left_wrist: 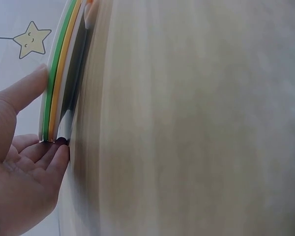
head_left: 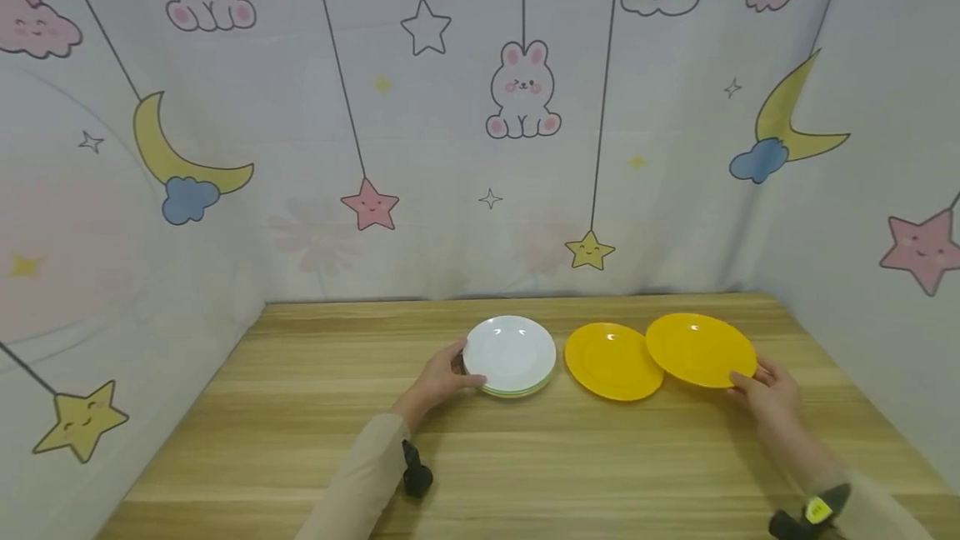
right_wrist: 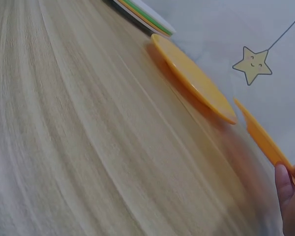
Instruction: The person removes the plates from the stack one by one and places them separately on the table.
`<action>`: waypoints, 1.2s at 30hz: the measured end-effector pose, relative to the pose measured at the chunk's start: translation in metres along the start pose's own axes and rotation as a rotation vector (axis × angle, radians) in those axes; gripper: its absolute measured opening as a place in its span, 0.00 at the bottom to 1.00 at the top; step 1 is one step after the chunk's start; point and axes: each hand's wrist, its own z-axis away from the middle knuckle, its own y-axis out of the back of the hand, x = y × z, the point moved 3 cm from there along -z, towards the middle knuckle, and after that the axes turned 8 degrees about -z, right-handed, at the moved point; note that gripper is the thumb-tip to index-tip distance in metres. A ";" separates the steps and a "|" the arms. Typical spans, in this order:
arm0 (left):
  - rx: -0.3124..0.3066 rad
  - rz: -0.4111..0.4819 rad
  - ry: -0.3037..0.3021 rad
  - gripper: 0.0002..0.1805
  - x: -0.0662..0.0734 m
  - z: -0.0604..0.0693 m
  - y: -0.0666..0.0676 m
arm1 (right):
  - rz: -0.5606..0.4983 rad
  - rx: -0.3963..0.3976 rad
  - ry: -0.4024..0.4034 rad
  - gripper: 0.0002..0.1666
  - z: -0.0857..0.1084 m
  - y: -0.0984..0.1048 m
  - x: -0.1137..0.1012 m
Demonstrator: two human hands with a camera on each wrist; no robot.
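Observation:
My left hand grips the left edge of a stack of plates, its thumb at the top rim and its fingers curled at the lower edge. The left wrist view shows white, green and orange rims layered in that stack. Over on the right, my right hand pinches the rim of a yellow plate, thumb on the upper side. That plate is held off the table, and its left edge overlaps a second yellow plate in the head view. The second plate lies on the table between the stack and the held plate.
Under everything is a wood-grain table. A pale curtain printed with stars, moons and rabbits hangs behind the table's back edge and along both sides.

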 end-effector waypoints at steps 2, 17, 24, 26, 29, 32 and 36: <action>0.000 -0.002 -0.005 0.48 0.001 0.001 0.000 | -0.006 0.010 0.003 0.45 0.000 0.002 0.002; 0.001 -0.009 0.001 0.48 -0.001 -0.001 0.000 | -0.029 0.053 0.023 0.45 -0.003 0.011 0.008; 0.005 -0.015 -0.004 0.48 -0.004 -0.003 -0.002 | -0.019 0.041 0.013 0.45 -0.004 0.011 0.010; 0.005 -0.014 -0.005 0.48 -0.004 -0.003 -0.002 | -0.022 0.041 0.006 0.45 -0.005 0.010 0.011; 0.008 -0.009 -0.005 0.47 -0.002 -0.001 -0.001 | -0.028 0.036 0.001 0.45 -0.005 0.010 0.012; 0.007 -0.008 -0.011 0.47 -0.001 0.000 -0.001 | -0.026 0.037 -0.005 0.45 -0.006 0.011 0.013; 0.011 -0.012 -0.009 0.47 -0.002 0.001 0.000 | -0.004 0.033 -0.009 0.45 -0.006 0.010 0.014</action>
